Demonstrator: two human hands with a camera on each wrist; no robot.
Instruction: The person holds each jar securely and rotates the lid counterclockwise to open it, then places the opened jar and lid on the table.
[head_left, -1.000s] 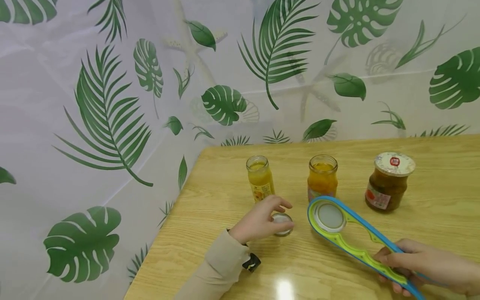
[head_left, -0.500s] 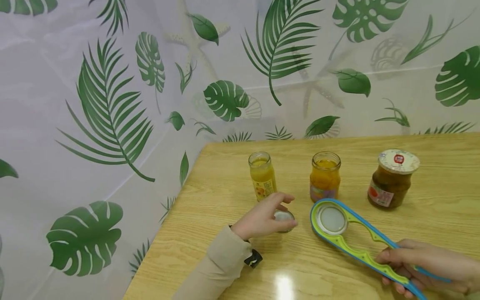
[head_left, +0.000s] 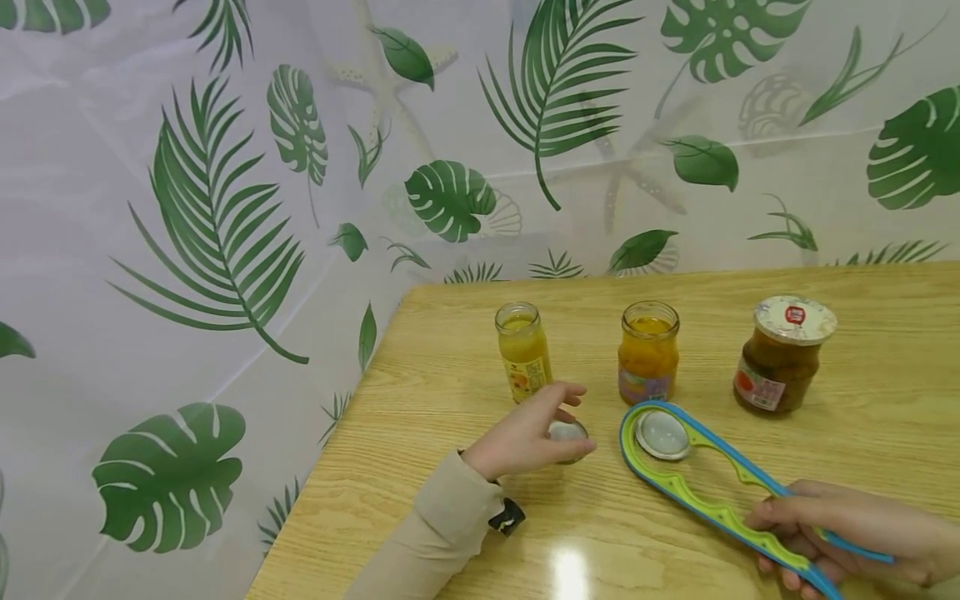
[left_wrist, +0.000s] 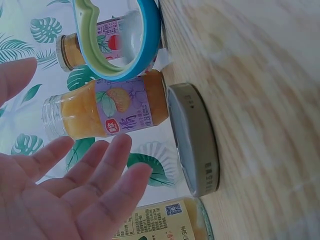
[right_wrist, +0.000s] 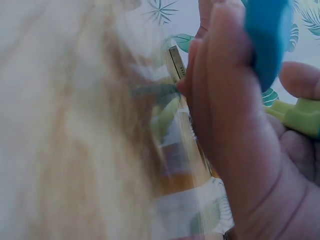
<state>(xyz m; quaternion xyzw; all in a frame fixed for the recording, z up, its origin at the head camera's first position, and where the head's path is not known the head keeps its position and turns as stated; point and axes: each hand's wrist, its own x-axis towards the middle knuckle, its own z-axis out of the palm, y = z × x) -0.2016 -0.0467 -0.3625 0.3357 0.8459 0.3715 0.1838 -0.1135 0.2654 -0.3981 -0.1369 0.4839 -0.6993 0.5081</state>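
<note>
My right hand (head_left: 847,525) grips the handles of a blue and green jar opener (head_left: 678,487). A round metal lid (head_left: 663,435) shows tilted inside its loop, blurred in the left wrist view. My left hand (head_left: 521,433) is held, fingers spread and empty, beside a second lid (head_left: 564,432), which lies flat on the table. In the left wrist view a gap shows between the fingertips and that flat lid (left_wrist: 192,140). Behind the left hand stands an uncapped jar of yellow fruit (head_left: 525,358). Beyond the loop stands an uncapped jar of orange fruit (head_left: 648,358).
A dark jar (head_left: 780,367) with a white-topped lid stands at the right on the wooden table (head_left: 420,367). A leaf-patterned sheet (head_left: 225,375) hangs behind the table and along its left edge.
The lid in the opener's loop has tilted and shifted toward the loop's upper side. The opener's handles have spread slightly apart. The left hand has stayed in place beside the flat lid.
</note>
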